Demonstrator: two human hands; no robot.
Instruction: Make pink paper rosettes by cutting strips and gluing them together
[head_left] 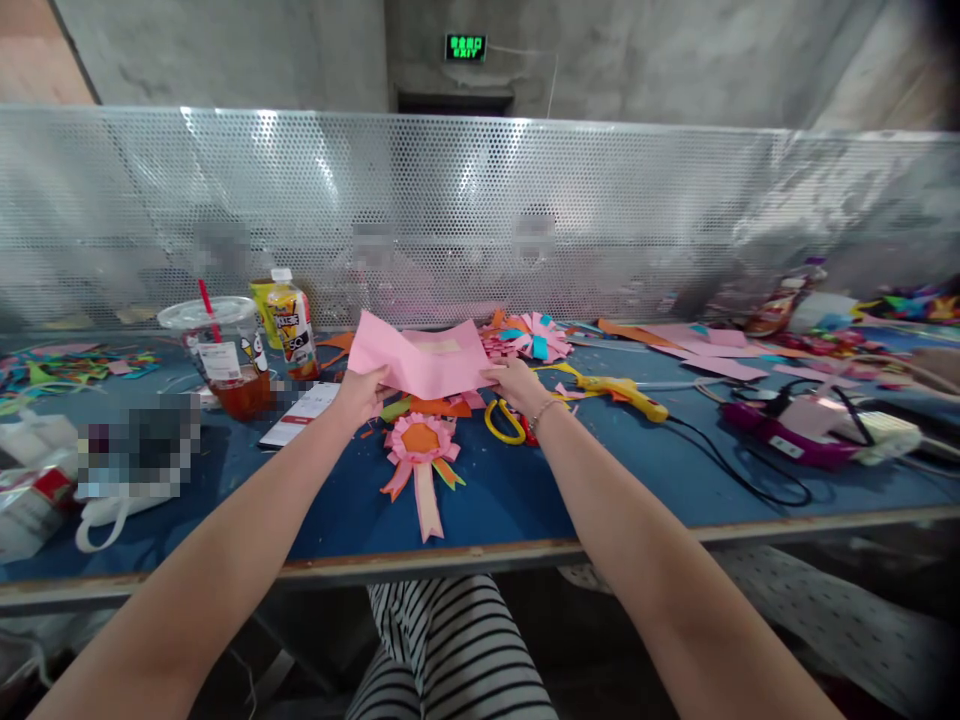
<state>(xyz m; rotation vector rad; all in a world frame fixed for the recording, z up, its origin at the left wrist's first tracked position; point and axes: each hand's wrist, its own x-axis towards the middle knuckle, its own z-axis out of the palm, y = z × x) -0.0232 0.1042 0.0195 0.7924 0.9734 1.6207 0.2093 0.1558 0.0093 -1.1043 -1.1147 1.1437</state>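
Both my hands hold a pink sheet of paper (421, 360) above the blue table (510, 500). My left hand (363, 393) grips its lower left edge and my right hand (516, 382) grips its lower right corner. The sheet bends along a crease near its left side. Just below it, on the table, lies a pink and orange paper rosette with ribbon tails (420, 452). Yellow-handled scissors (506, 420) rest beside my right wrist.
A plastic cup with a red straw (225, 362) and a juice bottle (291, 330) stand at the left. A yellow glue gun (622, 392) and a purple device with cables (802, 432) lie right. Paper scraps and a paper flower (534, 338) line the perforated metal screen (480, 220).
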